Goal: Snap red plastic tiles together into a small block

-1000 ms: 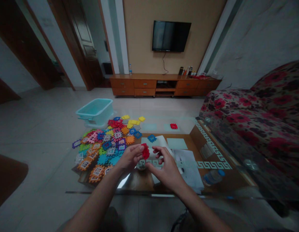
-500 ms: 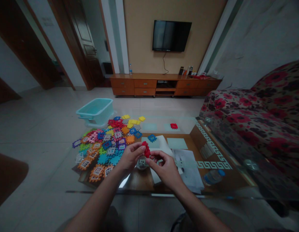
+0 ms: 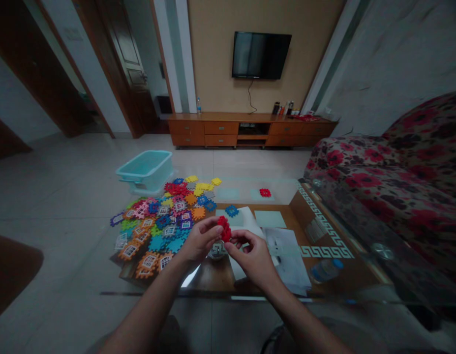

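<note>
Above the near edge of the glass table (image 3: 250,297), the left hand (image 3: 200,241) and right hand (image 3: 252,255) both pinch one red piece (image 3: 224,229) between thumb and fingertips. Left of them lies a pile of coloured pieces (image 3: 159,221); beyond it stands a teal bin (image 3: 144,169).

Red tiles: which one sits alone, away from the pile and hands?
The lone red tile on the far side of the glass table. The other reds are pinched between both hands or heaped in the pile.
</note>
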Available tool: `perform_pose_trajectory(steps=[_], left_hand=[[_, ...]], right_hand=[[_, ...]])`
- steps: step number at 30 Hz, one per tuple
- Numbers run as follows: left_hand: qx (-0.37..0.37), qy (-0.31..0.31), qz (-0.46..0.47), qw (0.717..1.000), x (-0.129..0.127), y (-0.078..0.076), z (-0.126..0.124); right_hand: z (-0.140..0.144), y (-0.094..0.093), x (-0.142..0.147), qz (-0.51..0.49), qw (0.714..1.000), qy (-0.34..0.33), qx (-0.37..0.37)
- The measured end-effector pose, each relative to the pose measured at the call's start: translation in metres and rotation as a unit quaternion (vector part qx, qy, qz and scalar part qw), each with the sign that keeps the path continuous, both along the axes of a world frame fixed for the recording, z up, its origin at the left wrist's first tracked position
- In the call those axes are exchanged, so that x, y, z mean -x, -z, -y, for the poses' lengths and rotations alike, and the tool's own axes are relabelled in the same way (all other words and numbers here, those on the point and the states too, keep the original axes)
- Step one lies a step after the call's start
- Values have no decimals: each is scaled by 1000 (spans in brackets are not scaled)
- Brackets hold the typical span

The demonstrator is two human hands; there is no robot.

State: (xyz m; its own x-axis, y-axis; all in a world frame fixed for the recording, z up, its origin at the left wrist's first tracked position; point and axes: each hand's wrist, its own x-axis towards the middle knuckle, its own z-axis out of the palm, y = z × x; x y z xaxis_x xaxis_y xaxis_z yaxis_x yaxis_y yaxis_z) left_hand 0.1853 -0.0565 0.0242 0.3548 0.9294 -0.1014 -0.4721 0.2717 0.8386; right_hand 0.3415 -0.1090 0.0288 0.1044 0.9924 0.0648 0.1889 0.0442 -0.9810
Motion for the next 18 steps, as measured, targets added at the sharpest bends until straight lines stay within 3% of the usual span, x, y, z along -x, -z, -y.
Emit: perform_pose_trajectory(steps=[18], left_hand=[[11, -12, 23, 1000, 0, -4, 0]], right_hand=[[-1, -2, -1, -32, 999, -13, 8]])
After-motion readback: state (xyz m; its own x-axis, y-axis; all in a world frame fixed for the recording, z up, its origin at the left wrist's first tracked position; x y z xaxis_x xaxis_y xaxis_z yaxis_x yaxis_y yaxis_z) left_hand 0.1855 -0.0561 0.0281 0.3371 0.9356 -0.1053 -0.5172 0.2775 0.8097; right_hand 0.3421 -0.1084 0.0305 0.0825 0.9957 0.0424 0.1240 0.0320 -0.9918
